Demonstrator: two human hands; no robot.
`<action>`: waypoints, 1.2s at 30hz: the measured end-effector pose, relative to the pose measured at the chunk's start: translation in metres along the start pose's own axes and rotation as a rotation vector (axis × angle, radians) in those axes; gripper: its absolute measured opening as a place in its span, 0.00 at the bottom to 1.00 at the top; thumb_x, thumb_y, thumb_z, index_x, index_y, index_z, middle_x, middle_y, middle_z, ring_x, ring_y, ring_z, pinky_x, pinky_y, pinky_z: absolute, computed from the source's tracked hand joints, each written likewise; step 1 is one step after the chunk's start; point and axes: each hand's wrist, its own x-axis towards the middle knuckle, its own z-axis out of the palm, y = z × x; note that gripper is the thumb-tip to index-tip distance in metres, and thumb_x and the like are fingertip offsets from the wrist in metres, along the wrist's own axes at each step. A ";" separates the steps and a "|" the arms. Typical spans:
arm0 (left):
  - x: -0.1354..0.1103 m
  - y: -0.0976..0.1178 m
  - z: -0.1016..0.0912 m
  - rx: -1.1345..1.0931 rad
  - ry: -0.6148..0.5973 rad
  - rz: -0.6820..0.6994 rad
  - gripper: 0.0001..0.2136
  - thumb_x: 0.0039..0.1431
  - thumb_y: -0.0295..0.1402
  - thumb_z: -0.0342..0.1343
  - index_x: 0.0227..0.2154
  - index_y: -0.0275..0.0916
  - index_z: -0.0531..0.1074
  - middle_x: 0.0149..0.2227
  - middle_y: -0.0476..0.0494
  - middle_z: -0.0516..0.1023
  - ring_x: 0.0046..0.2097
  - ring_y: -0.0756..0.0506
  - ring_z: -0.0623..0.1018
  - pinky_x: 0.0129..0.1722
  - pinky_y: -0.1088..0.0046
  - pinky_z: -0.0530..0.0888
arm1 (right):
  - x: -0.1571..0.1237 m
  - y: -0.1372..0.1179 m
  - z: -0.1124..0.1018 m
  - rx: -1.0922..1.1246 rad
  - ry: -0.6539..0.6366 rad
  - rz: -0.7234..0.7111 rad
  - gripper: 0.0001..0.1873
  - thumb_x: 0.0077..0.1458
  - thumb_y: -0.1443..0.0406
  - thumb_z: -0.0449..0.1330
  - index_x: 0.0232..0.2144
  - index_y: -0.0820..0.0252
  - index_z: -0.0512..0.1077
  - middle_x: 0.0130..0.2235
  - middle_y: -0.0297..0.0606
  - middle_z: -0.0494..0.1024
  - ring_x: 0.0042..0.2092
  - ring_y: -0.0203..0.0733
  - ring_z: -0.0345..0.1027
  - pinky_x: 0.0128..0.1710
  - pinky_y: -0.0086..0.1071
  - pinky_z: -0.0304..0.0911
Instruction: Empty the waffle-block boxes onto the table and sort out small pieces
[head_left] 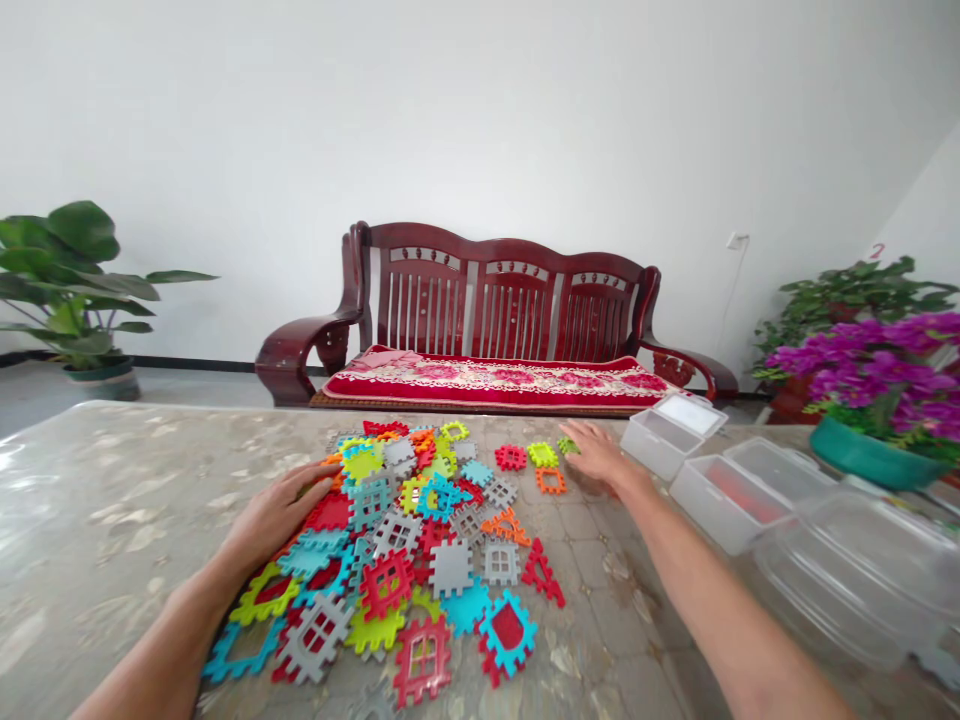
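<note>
A heap of flat interlocking plastic tiles [409, 545] in red, grey, teal, lime and orange lies on the marble-patterned table [112, 500]. My left hand [274, 515] rests flat on the heap's left edge, fingers stretched out over red and teal pieces. My right hand [596, 452] reaches to the far right of the heap, palm down and fingers extended, beside a small green tile [568, 445], a lime tile [541, 454] and an orange tile [551, 481]. Neither hand holds anything.
Several clear plastic boxes [724, 500] and lids [862, 570] stand at the table's right. A teal pot of purple flowers [877, 390] sits at the far right. Beyond the table are a dark red wooden bench [495, 320] and a potted plant [75, 290].
</note>
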 end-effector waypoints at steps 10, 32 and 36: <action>-0.001 0.003 0.000 0.007 0.015 0.007 0.30 0.59 0.60 0.44 0.51 0.46 0.77 0.59 0.45 0.75 0.59 0.37 0.74 0.62 0.60 0.67 | 0.002 0.030 0.016 0.088 0.032 -0.110 0.23 0.55 0.70 0.57 0.54 0.56 0.75 0.61 0.45 0.72 0.61 0.52 0.65 0.61 0.45 0.58; -0.002 0.010 -0.003 0.000 0.019 0.009 0.31 0.59 0.60 0.43 0.51 0.45 0.77 0.58 0.44 0.76 0.59 0.37 0.74 0.62 0.59 0.67 | 0.006 0.023 -0.003 0.047 0.032 0.134 0.29 0.48 0.68 0.62 0.55 0.58 0.72 0.54 0.49 0.76 0.54 0.55 0.71 0.50 0.39 0.64; -0.002 0.012 -0.004 0.000 0.015 0.002 0.31 0.58 0.60 0.43 0.51 0.45 0.77 0.58 0.43 0.76 0.59 0.37 0.74 0.62 0.59 0.67 | 0.010 0.016 -0.008 0.070 0.063 0.054 0.37 0.48 0.69 0.61 0.62 0.57 0.65 0.60 0.47 0.71 0.57 0.52 0.67 0.55 0.39 0.61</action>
